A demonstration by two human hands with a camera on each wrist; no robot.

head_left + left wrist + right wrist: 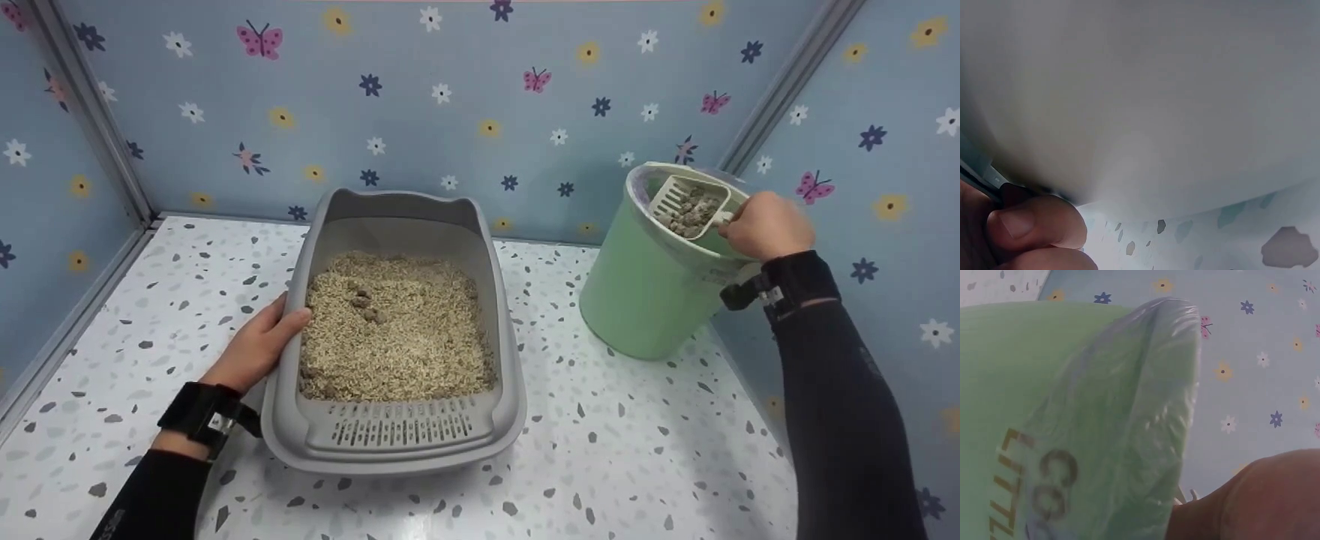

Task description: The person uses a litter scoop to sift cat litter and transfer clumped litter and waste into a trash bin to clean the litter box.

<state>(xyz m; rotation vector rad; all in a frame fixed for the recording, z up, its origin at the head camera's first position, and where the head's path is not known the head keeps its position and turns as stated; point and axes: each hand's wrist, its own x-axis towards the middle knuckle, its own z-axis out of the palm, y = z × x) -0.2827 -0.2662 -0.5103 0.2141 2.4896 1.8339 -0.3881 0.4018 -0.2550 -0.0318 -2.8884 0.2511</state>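
Observation:
My right hand grips the short handle of a pale slotted litter scoop. Greyish clumps lie in the scoop, which is over the mouth of a green bin. A thin clear liner is folded over the bin's rim in the right wrist view. My left hand holds the left rim of a grey litter box, thumb on top and fingers curled under, as the fingers in the left wrist view show. Tan granular litter fills the box floor, with several brown clumps on it.
The box and bin stand on a white speckled tabletop. Blue flowered panels rise behind and on both sides, and the bin is close to the right one. A slotted step forms the box's near end.

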